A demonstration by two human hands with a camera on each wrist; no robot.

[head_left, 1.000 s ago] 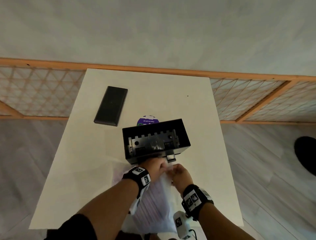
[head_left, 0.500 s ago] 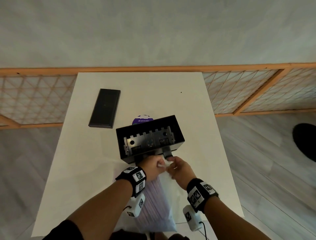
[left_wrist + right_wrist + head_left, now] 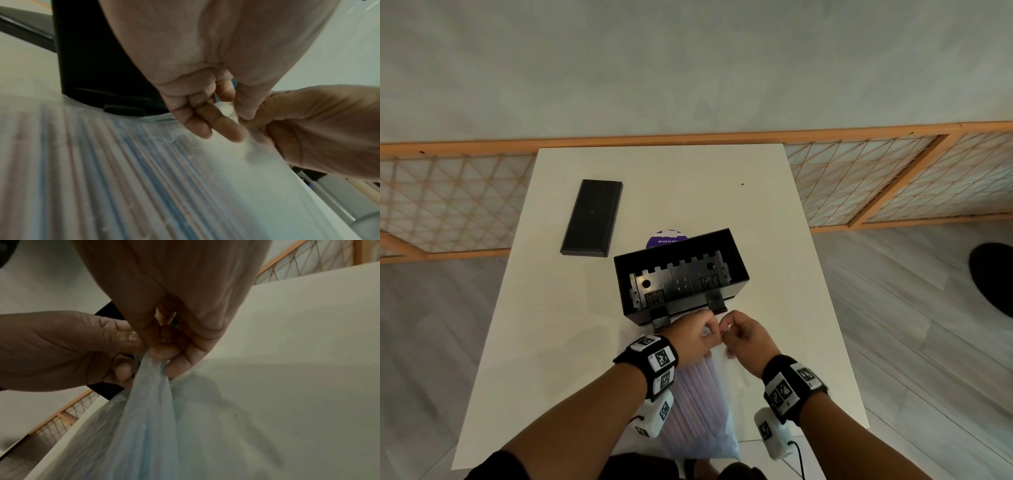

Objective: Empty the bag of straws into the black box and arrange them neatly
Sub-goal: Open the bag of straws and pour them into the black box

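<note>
A clear plastic bag of straws lies on the white table, its far end gathered just in front of the open black box. My left hand and right hand meet at that gathered end, each pinching the bunched plastic between thumb and fingers. In the left wrist view the pale striped straws run lengthwise inside the bag, and the bunched top sits between both hands. The right wrist view shows the twisted bag neck held by both hands. The box holds only its plastic insert.
A flat black lid lies at the table's far left. A round purple label peeks from behind the box. A wooden lattice rail runs behind the table; grey floor surrounds it.
Both hands have stayed at the bag's gathered top by the box's near wall, working the plastic. The bag has settled flatter on the table.
</note>
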